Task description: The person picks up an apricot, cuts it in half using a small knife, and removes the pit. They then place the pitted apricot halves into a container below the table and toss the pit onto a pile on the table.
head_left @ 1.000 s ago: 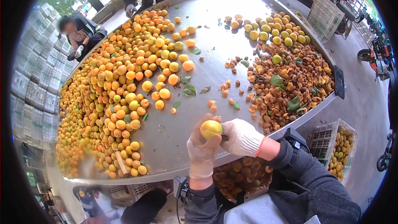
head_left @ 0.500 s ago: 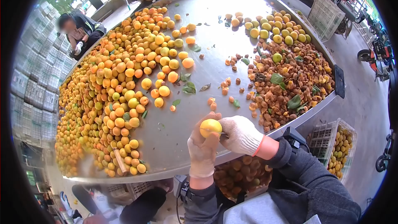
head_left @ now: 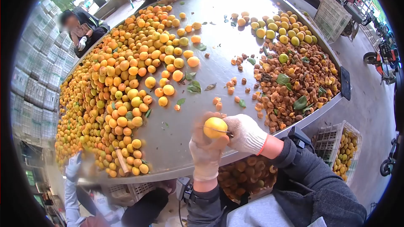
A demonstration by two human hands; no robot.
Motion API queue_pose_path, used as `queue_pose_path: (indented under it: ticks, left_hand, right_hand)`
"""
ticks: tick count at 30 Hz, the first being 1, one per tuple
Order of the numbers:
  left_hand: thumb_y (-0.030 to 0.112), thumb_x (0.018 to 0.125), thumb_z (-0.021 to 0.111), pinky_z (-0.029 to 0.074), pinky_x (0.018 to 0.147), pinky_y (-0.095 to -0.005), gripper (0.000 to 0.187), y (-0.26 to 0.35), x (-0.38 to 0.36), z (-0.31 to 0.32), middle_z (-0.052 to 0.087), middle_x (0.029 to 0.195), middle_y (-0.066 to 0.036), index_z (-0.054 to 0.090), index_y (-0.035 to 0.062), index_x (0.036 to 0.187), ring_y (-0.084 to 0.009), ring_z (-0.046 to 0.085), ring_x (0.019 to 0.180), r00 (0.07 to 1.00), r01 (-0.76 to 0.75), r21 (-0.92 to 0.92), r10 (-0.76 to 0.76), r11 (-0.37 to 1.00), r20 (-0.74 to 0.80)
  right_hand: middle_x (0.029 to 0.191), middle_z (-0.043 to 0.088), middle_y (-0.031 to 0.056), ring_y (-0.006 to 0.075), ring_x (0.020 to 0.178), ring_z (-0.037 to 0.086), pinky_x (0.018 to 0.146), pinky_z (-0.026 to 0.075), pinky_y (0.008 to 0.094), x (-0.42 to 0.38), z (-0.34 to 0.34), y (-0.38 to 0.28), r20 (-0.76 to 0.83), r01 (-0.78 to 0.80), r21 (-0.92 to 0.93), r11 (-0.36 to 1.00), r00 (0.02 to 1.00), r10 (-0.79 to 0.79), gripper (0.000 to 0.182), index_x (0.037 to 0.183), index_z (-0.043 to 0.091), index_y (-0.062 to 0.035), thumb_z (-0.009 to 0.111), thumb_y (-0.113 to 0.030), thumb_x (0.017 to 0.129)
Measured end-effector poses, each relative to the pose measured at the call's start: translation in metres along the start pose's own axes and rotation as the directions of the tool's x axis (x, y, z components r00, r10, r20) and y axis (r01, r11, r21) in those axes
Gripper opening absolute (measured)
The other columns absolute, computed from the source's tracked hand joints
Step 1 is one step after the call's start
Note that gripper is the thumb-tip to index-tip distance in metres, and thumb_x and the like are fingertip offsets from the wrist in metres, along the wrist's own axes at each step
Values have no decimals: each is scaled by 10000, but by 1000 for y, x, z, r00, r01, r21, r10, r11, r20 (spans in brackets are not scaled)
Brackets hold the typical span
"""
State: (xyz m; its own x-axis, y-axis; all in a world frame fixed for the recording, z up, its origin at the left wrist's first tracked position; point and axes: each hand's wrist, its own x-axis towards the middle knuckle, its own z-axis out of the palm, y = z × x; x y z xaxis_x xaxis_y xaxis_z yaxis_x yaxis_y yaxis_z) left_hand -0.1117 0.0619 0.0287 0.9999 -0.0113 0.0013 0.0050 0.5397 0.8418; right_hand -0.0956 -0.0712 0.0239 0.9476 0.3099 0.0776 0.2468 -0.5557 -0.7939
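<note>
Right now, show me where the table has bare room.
Bare metal table runs down the middle, between the fruit heap on one side and the pit pile on the other, with only stray leaves. Both sides are crowded.

Bare steel table (head_left: 181, 132) ahead of my hands, fruit heap (head_left: 122, 88) at ten o'clock, pits (head_left: 294, 84) at two o'clock

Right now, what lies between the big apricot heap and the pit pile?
In the head view, mostly bare metal table separates heap from pit pile, with scattered leaves.
</note>
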Motion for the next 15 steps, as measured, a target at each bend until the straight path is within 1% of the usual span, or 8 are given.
queue_pose_path:
  ticks: [2,3,4,7,9,13,14,15]
  left_hand:
    - [69,736,817,497,891,-289,537,-2,-2,-3,628,1125,-83,561,-3,1202,-182,636,971,997,74,-6,-74,997,-18]
    - [59,729,819,491,899,-289,540,1,-3,-2,629,1124,-86,563,-3,1200,-180,634,976,1000,-23,264,27,964,-11]
    - [49,722,821,485,908,-288,543,3,-4,-1,630,1124,-90,565,-3,1197,-177,631,981,992,-117,514,124,850,21]
    - [13,723,804,480,915,-288,523,3,-2,-7,636,1116,-102,571,1,1191,-174,626,1000,979,-198,646,183,737,90]
    - [2,735,786,479,918,-290,514,2,-1,-11,638,1108,-107,567,4,1200,-182,628,1002,987,-159,572,122,804,103]
    - [-53,744,733,474,933,-294,526,12,1,-10,640,1089,-118,551,13,1233,-202,625,1015,986,0,318,-52,948,157]
    - [-53,744,733,474,933,-294,526,11,3,-10,640,1089,-118,551,13,1233,-202,625,1015,986,-1,321,-52,947,158]
    - [-63,745,720,473,936,-293,535,9,6,-11,638,1090,-120,543,12,1245,-205,625,1009,993,54,136,-67,989,93]
  right_hand:
    - [739,630,161,376,720,624,627,501,403,-1,0,-2,-32,-5,-38,999,999,4,201,904,650,-85,675,-96,705]
    - [720,628,168,376,688,620,606,493,412,-1,-1,-3,-64,-5,-75,997,998,0,182,889,663,-86,658,-91,707]
    - [720,628,168,376,688,620,606,493,412,-1,-1,-4,-62,-5,-75,997,998,1,182,889,663,-86,658,-91,707]
    - [715,635,165,355,685,630,616,494,411,1,-4,0,58,-46,-3,999,997,46,143,857,661,-63,649,-89,717]
    - [709,642,163,331,673,627,632,497,394,5,-9,10,338,-100,220,970,941,21,98,818,664,-40,640,-93,739]
    - [722,657,153,288,654,625,637,494,371,6,-30,-1,409,-156,349,924,913,0,87,792,669,-22,619,-91,772]
    - [731,662,144,259,659,630,643,497,354,4,-35,-4,385,-115,267,957,923,3,100,813,678,-23,614,-95,786]
    - [739,666,136,230,664,635,648,499,337,3,-40,-4,361,-75,181,981,933,5,114,834,687,-25,608,-99,800]
